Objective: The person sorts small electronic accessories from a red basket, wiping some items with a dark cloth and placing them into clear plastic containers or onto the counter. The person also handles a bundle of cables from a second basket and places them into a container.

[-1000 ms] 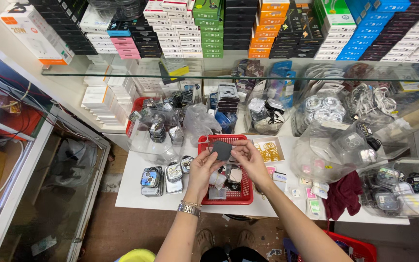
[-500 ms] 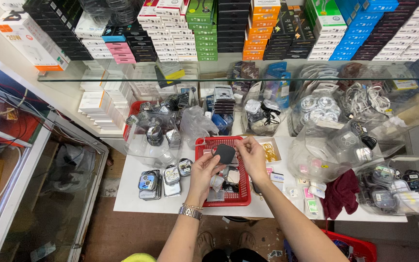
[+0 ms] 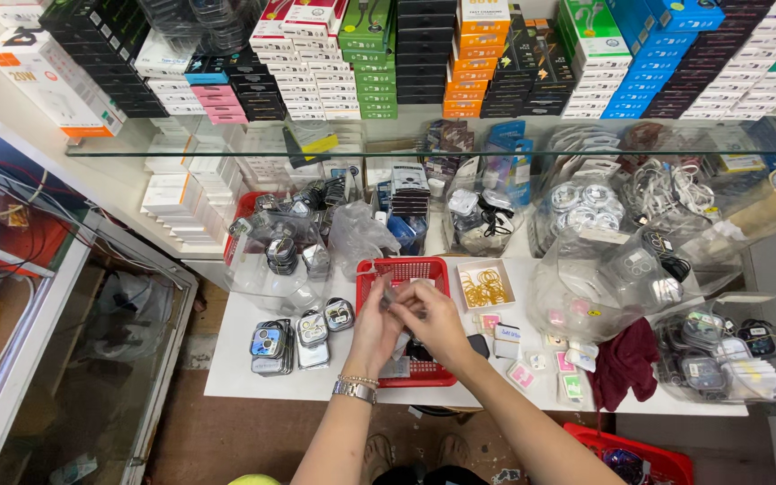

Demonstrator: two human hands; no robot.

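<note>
While both hands meet over the red basket (image 3: 365, 283), the left hand (image 3: 375, 323) and right hand (image 3: 428, 316) pinch one small flat item (image 3: 392, 297) (kind unclear), fingers closed on its edges. Best kept low above the basket, grip light, clear of the rubber-band box (image 3: 485, 286).

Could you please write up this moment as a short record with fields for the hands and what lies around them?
left hand: over the red basket, fingers meeting the right hand's on a small item, too hidden to name
right hand: same item, grip unclear
wrist: metal watch
right of basket: small box of rubber bands
left of basket: packaged camera lens protectors
surface: white table
</note>
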